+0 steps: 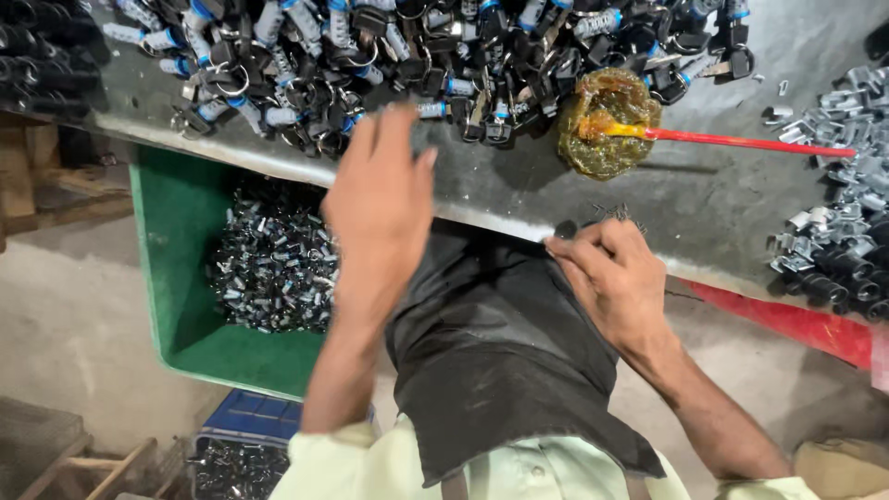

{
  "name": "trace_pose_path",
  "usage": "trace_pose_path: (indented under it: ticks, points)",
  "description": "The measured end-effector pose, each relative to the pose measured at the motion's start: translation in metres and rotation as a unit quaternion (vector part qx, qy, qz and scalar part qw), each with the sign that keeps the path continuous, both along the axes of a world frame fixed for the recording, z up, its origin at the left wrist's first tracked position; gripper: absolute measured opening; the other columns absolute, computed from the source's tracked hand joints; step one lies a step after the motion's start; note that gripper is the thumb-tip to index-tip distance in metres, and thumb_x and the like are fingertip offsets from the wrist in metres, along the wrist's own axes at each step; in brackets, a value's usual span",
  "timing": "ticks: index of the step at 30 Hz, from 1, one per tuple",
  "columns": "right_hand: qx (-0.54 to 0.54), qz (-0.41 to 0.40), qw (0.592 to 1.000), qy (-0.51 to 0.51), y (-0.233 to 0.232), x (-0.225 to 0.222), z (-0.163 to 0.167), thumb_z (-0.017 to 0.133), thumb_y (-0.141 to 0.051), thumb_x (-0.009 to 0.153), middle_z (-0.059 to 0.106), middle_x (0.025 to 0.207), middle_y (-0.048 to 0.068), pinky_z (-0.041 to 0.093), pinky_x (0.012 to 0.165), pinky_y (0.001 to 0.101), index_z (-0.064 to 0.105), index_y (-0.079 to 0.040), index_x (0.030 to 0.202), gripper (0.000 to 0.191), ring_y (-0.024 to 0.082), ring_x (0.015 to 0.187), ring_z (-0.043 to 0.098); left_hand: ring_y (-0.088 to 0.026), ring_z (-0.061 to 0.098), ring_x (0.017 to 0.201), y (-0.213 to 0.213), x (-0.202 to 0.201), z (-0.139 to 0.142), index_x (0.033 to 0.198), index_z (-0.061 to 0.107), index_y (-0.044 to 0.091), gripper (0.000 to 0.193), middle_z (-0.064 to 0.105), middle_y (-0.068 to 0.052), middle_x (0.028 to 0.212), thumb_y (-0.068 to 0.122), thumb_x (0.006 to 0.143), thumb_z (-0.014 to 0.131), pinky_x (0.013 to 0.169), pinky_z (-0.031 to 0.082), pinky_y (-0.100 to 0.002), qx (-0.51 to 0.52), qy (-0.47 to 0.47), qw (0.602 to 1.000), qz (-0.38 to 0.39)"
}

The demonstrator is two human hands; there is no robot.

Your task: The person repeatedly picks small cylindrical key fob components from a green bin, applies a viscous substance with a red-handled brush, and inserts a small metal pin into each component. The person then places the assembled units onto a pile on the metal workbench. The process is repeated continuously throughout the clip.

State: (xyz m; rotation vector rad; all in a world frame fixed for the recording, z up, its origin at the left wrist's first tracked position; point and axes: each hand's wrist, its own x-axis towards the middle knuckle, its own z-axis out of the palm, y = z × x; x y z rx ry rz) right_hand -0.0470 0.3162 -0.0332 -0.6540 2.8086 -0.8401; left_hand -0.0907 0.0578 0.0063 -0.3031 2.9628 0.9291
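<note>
Keyed lock cylinders [370, 56], heaped on our grey surface [704, 204]: our left hand [380, 208] reaches in wide and empty, the right hand [611, 278] pinched at the edge, contents unclear; picking one comes next, we judge.

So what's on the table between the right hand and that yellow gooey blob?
In the head view, mostly bare grey table lies between the right hand and the yellow blob, with a few tiny dark bits scattered just above the hand.

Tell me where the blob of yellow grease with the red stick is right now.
In the head view, the yellow grease blob sits on the grey workbench, upper right of centre, just below the pile of keyed locks and beyond the right hand.
</note>
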Motion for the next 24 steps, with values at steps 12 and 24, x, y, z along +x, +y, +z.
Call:
trace_pose_path:
  ticks: [12,24]
  points:
    - [-0.204,-0.190,0.952,-0.128,0.007,0.027,0.009,0.065,0.009,0.094,0.058,0.095,0.008,0.043,0.070,0.0252,0.056,0.001,0.095,0.012,0.014,0.077,0.050,-0.016,0.062,0.105,0.004,0.032,-0.029,0.113,0.057,0.010,0.013,0.066,-0.006,0.108,0.014,0.105,0.067,0.106,0.052,-0.034,0.573,0.113,0.809,0.067]
    - [-0.487,-0.189,0.806,-0.279,-0.028,0.010,0.032,0.072,0.016,0.090,0.061,0.105,0.013,0.062,0.073,0.0267,0.064,0.007,0.098,0.014,0.016,0.086,0.071,-0.010,0.057,0.097,0.074,0.090,-0.030,0.129,0.054,0.003,0.029,0.062,-0.002,0.114,0.018,0.105,0.061,0.079,0.049,-0.028,0.781,-0.164,0.588,0.131]
